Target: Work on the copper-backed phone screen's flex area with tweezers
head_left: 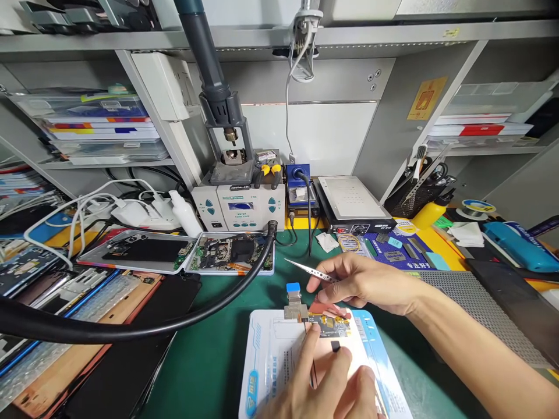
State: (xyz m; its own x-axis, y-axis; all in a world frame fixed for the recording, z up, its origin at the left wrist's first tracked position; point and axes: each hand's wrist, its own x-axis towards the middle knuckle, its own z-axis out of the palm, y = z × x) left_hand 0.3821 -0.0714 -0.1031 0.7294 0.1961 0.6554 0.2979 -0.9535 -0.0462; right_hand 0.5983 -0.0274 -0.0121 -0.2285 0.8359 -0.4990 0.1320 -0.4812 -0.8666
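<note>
In my right hand is a pair of silver tweezers, pinched between thumb and fingers with the tips pointing left. A reddish, film-like flap lies just under this hand; I cannot tell whether the fingers touch it. My left hand rests with fingers spread on a pale pinkish flat part, one fingertip at the edge of a small circuit board. A metal clip with a blue end stands at the board's left corner. Beneath lies a white and blue work pad.
A thick black hose arcs across the left side from a hot-air station. An opened device lies behind the pad. A grey heating plate unit stands back right, near a perforated mat. Stacked panels fill the left.
</note>
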